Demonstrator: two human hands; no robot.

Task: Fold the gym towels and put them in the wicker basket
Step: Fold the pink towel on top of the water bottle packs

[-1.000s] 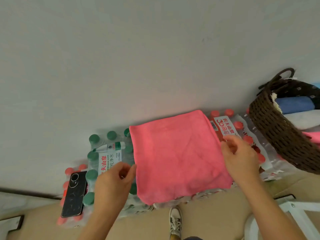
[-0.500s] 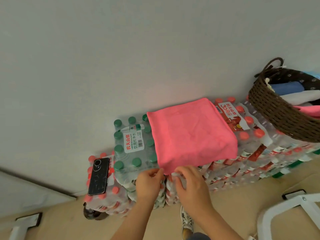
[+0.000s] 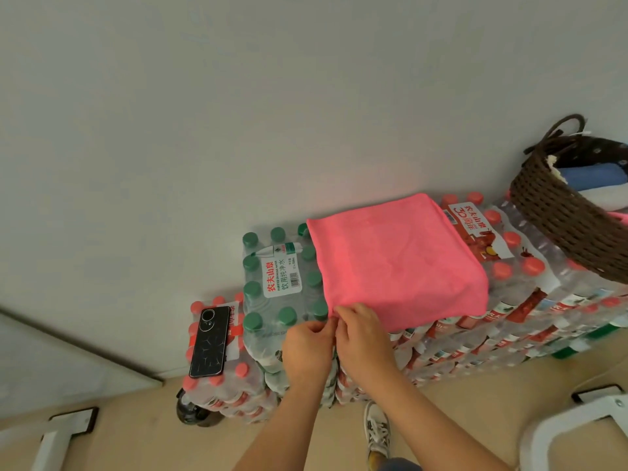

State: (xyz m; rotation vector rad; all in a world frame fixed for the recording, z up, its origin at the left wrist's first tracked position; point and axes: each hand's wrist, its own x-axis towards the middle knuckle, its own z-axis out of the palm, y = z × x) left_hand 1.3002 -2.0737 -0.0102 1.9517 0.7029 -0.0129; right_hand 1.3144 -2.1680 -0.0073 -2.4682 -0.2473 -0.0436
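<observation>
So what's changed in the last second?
Both hands left the side edges of the towel and met at its near left corner, where the left hand and right hand appear to pinch it. The towel, the phone and the basket stayed put.

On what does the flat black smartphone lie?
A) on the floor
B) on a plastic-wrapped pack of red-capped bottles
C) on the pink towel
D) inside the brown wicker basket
B: the flat black smartphone lies on the plastic-wrapped pack of red-capped bottles, beside the green-capped pack.

Pink towel (image 3: 390, 263) on water-bottle packs (image 3: 282, 300), left hand (image 3: 307, 348) and right hand (image 3: 363, 338) pinching its near corner
</observation>
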